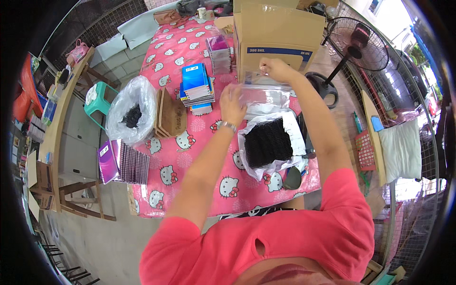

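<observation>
My left hand [232, 105] reaches forward over the pink table, fingers stretched out and a little blurred, at the left edge of a stack of clear plastic bags [268, 100]. My right hand [276, 69] is raised in front of the large cardboard box, its fingers closed in a pinch on a clear plastic bag [252, 76]. Just nearer than the bags stands a white-lined box [298, 137] of black binding coils [268, 142]. Left of my left hand is a pile of blue-covered spiral notebooks [195, 80]. More notebooks with a purple cover [219, 54] stand behind.
A tall cardboard box [280, 35] stands at the table's far right. To the left are wooden boards [171, 114], a plastic-lined bin [130, 90] with black pieces, and stacked purple notebooks [133, 164]. A black fan [356, 45] and green stool [100, 99] flank the table [204, 190].
</observation>
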A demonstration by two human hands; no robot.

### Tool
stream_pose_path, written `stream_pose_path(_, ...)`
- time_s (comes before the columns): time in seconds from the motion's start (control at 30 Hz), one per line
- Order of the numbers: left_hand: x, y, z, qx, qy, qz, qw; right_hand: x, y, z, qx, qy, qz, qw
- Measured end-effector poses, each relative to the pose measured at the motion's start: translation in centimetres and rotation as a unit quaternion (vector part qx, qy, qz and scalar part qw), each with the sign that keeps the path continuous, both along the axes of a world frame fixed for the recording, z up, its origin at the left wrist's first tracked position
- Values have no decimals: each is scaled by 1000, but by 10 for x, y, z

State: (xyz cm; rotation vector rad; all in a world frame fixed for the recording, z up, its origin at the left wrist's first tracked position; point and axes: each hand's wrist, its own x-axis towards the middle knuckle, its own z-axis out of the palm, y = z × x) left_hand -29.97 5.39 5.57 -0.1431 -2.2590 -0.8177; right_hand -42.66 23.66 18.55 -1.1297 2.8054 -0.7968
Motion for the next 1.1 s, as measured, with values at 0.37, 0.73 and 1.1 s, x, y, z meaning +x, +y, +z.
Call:
stream_pose_path(0.37, -93, -11, -18, -102, -291, -122, 943, -30, 91, -7, -63, 307, -343, 886)
stream_pose_path(0.73, -26, -41, 51, 467, -70, -140, 871, 231, 12, -29, -46, 166, 65, 983)
stream_pose_path(1.1, 262, -60, -41, -150, -372, -8, 916, 396, -59, -171, 25, -56, 313, 948)
